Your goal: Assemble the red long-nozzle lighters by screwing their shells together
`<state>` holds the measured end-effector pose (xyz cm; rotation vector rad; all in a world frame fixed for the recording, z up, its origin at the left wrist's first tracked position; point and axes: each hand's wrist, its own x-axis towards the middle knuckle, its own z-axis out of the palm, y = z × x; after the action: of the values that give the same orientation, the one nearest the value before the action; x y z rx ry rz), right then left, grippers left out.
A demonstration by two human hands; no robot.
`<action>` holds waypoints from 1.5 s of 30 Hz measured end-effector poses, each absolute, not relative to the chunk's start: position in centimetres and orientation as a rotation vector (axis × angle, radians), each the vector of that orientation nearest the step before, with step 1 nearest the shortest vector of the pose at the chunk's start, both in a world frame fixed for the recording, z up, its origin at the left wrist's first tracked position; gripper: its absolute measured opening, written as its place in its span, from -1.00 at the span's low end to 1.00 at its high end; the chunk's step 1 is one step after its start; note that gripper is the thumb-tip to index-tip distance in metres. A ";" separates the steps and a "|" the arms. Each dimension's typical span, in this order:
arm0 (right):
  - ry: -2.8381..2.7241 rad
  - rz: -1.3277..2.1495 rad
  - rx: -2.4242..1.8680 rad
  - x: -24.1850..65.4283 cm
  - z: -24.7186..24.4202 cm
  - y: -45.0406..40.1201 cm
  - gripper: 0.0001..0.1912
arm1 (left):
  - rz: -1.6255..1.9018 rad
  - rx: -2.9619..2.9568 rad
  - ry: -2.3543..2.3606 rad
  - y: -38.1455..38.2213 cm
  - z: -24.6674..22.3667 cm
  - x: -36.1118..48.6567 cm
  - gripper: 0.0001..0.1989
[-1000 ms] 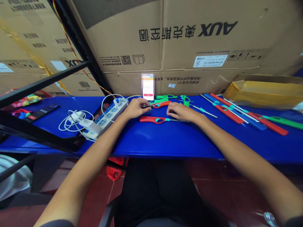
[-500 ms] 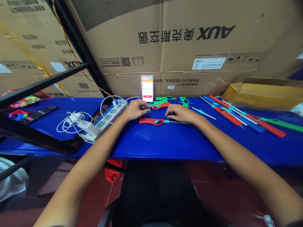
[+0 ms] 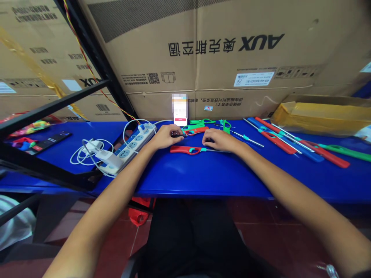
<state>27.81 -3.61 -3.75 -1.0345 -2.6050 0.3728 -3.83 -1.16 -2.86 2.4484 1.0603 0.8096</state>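
While pinching a small dark piece between thumb and fingertips, left hand closed and low over the blue worktop, just short of a red-and-green utility lighter on the far side. Right hand palm down, fingers curled against the worktop, a little to the right; any grip on something beneath the fingers impossible to tell from this view.

Just on the near side of both hands, a red utility lighter lying flat, long axis running left to right, red handle to the left, thin metal nozzle pointing right. Left hand nearer the handle end, right hand nearer the nozzle.

More long lighters in red, green and blue, spread out to the right. To the left, a white power strip, a plugged-in charger and looped white cable. At the far edge, a blurred phone upright against a cardboard AUX box.
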 end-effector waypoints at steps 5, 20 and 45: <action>-2.617 0.380 -0.986 27.7 -4.0 -3.5 -0.86 | 0.793 2.441 1.061 -1.1 -2.9 -3.8 -0.83; -2.596 0.415 -0.999 27.8 -3.8 -3.6 -0.88 | 0.793 2.449 1.042 -1.0 -3.0 -3.9 -0.82; -2.571 0.459 -0.996 28.2 -3.7 -3.4 -0.87 | 0.800 2.448 1.053 -0.9 -2.9 -4.1 -0.84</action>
<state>28.25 -3.39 -3.66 -0.9955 -2.5715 0.4586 -4.12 -0.90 -2.88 2.4480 1.0532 0.7996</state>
